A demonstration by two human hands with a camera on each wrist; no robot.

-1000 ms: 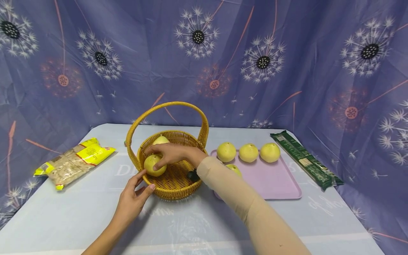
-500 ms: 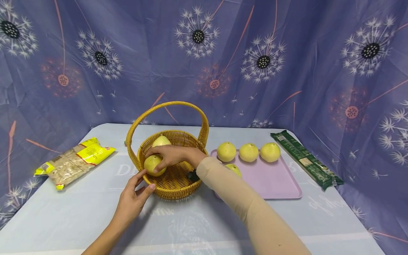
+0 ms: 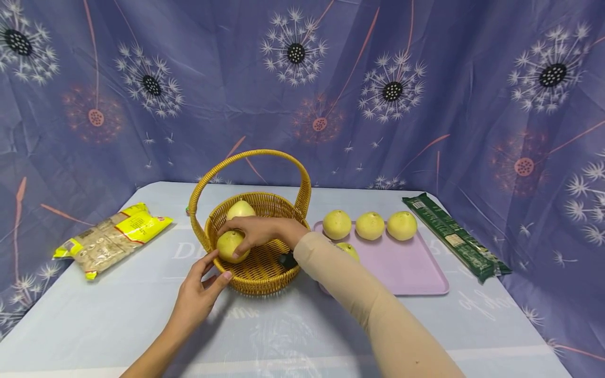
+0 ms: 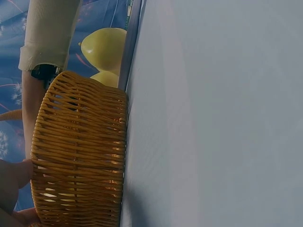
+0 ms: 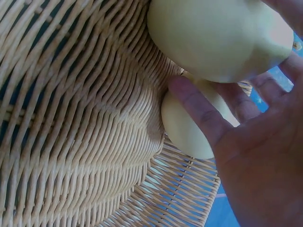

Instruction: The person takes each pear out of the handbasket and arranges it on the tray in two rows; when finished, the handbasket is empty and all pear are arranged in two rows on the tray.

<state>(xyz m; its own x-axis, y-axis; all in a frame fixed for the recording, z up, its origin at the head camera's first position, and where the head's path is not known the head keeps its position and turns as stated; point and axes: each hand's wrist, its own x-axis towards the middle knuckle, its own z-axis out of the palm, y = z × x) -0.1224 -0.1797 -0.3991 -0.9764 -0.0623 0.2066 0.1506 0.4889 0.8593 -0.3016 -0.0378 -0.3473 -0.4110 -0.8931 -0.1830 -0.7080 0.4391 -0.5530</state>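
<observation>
A yellow wicker basket (image 3: 257,286) with a tall arched handle stands left of the table's middle. Inside it lie two round, pale yellow fruits. My right hand (image 3: 257,231) reaches in over the rim from the right; its thumb and fingers curve round the nearer fruit (image 3: 230,245). In the right wrist view this fruit (image 5: 213,38) sits between thumb and fingers, and the fingers also overlap the farther fruit (image 5: 187,120). My left hand (image 3: 198,291) holds the basket's near left rim, thumb in front and fingers at the side. A small black object (image 3: 287,260) shows at my right wrist.
A pink tray (image 3: 402,273) stands right of the basket, with several more yellow fruits (image 3: 369,226) along its back and left side. At the far right lies a long green packet (image 3: 449,236); at the left, a yellow-and-clear bag (image 3: 115,239). A patterned curtain (image 3: 293,105) hangs behind the table.
The right hand stays at the nearer fruit, its fingers shifting slightly on it. The left hand keeps its place at the rim. The whole head view has shifted a little.
</observation>
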